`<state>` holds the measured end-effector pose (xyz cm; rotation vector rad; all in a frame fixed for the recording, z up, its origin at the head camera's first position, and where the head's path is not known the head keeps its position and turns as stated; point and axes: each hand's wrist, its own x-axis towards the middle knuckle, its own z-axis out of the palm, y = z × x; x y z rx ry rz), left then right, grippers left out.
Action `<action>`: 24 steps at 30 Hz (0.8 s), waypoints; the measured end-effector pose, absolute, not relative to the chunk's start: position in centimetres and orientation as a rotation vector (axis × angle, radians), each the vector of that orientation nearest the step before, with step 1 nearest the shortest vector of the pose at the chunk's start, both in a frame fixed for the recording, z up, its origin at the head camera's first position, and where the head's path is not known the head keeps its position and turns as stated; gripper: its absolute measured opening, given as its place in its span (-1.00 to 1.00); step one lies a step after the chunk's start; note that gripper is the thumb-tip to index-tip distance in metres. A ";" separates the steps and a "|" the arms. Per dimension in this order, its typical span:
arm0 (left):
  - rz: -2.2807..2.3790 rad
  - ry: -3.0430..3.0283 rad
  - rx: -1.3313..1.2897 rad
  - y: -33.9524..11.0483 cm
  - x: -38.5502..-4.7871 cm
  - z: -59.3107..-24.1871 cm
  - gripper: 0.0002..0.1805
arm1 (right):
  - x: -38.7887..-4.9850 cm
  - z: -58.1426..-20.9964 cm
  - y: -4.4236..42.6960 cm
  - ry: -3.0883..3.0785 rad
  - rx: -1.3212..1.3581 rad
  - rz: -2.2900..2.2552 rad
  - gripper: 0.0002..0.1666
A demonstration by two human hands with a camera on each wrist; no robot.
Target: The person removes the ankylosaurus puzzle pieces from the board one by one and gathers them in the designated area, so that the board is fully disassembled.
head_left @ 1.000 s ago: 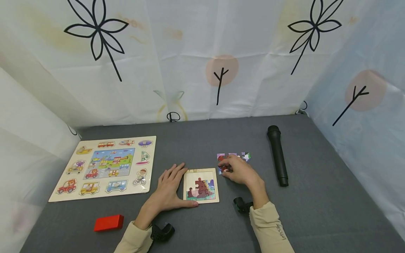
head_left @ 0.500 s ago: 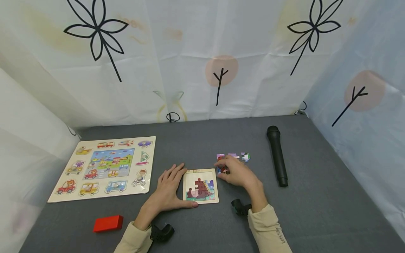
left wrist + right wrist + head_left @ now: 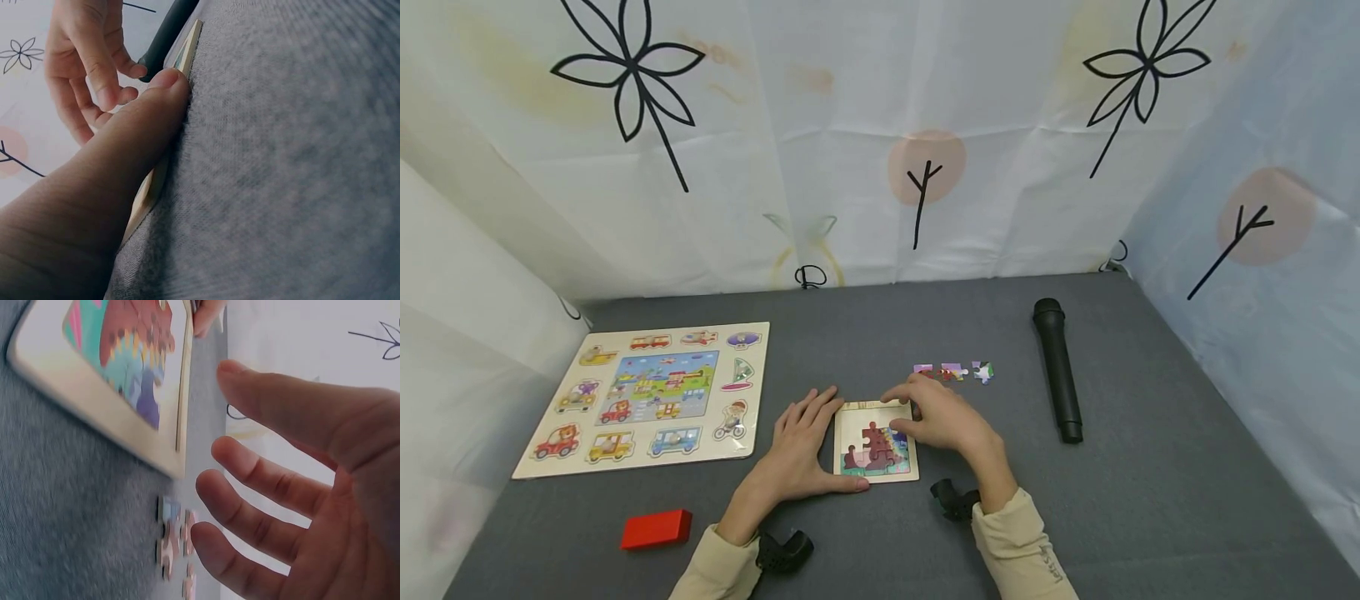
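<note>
Right hand (image 3: 943, 417): farther left than half a second ago, over the far right corner of the puzzle tray (image 3: 850, 425).
Puzzle tray: pale-framed, well in from the surface's (image 3: 865, 550) far edge; a reddish-brown creature fills its near part, bare white beyond.
Right fingers: arched, thumb spread from the rest.
Left hand (image 3: 801, 450): fingers straight at the tray's left edge, thumb along its near edge.
Loose pieces (image 3: 953, 372): three visible, beyond the tray's far right corner.
</note>
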<state>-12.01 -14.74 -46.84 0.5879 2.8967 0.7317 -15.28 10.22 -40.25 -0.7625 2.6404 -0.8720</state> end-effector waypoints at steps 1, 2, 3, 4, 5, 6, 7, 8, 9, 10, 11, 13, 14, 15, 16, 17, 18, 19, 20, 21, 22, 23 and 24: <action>0.732 2.898 0.589 -14.7 -12.0 -46.8 0.31 | -15.2 -40.2 10.0 2.630 -0.753 -0.878 -0.60; 0.732 2.899 0.590 -14.7 -12.0 -46.8 0.31 | -15.2 -40.3 9.9 2.623 -0.752 -0.879 -0.60; 0.733 2.899 0.591 -14.7 -12.0 -46.8 0.30 | -15.2 -40.3 9.7 2.616 -0.744 -0.881 -0.59; 0.736 2.898 0.592 -14.8 -12.0 -46.8 0.30 | -15.1 -40.3 9.5 2.614 -0.737 -0.879 -0.59; 0.737 2.896 0.591 -14.8 -12.0 -46.8 0.30 | -15.1 -40.4 9.3 2.613 -0.732 -0.874 -0.59; 0.738 2.894 0.592 -14.8 -12.0 -46.8 0.30 | -15.1 -40.5 9.1 2.615 -0.729 -0.865 -0.59; 0.737 2.893 0.592 -14.8 -12.0 -46.8 0.29 | -15.1 -40.6 9.0 2.616 -0.730 -0.856 -0.59; 0.737 2.891 0.590 -14.8 -12.0 -46.8 0.29 | -15.1 -40.6 8.8 2.618 -0.723 -0.842 -0.59; 0.735 2.889 0.590 -14.8 -12.0 -46.8 0.29 | -15.0 -40.7 8.6 2.618 -0.717 -0.828 -0.59; 0.734 2.888 0.589 -14.8 -12.0 -46.8 0.29 | -15.0 -40.7 8.5 2.616 -0.716 -0.814 -0.59; 0.730 2.888 0.588 -14.8 -12.0 -46.8 0.29 | -15.0 -40.8 8.3 2.611 -0.717 -0.804 -0.58; 0.727 2.888 0.589 -14.8 -12.0 -46.9 0.29 | -14.9 -40.8 8.1 2.601 -0.726 -0.788 -0.58; 0.728 2.887 0.590 -14.8 -12.0 -46.9 0.29 | -14.8 -40.9 8.0 2.595 -0.731 -0.783 -0.57; 0.728 2.888 0.593 -14.8 -12.0 -46.9 0.29 | -14.8 -40.9 7.9 2.586 -0.741 -0.780 -0.57; 0.729 2.889 0.595 -14.8 -12.0 -46.9 0.29 | -14.8 -40.9 7.8 2.577 -0.747 -0.780 -0.57; 0.731 2.891 0.598 -14.9 -12.0 -47.0 0.29 | -14.7 -40.9 7.8 2.570 -0.755 -0.779 -0.56; 0.734 2.892 0.600 -14.9 -12.0 -47.0 0.29 | -14.7 -41.0 7.7 2.563 -0.763 -0.779 -0.56; 0.735 2.893 0.602 -14.9 -12.0 -47.0 0.29 | -14.6 -41.0 7.6 2.558 -0.772 -0.777 -0.55; 0.737 2.893 0.603 -14.9 -12.0 -47.0 0.29 | -14.6 -41.1 7.6 2.553 -0.780 -0.777 -0.56; 0.739 2.892 0.604 -14.9 -12.0 -46.9 0.29 | -14.6 -41.1 7.6 2.549 -0.786 -0.778 -0.56; 0.740 2.892 0.605 -14.9 -12.0 -46.9 0.29 | -14.6 -41.2 7.5 2.548 -0.790 -0.779 -0.57; 0.742 2.890 0.606 -14.9 -12.0 -46.9 0.29 | -14.5 -41.2 7.5 2.549 -0.796 -0.780 -0.58; 0.746 2.888 0.607 -14.8 -12.0 -46.8 0.29 | -14.5 -41.2 7.4 2.550 -0.798 -0.780 -0.58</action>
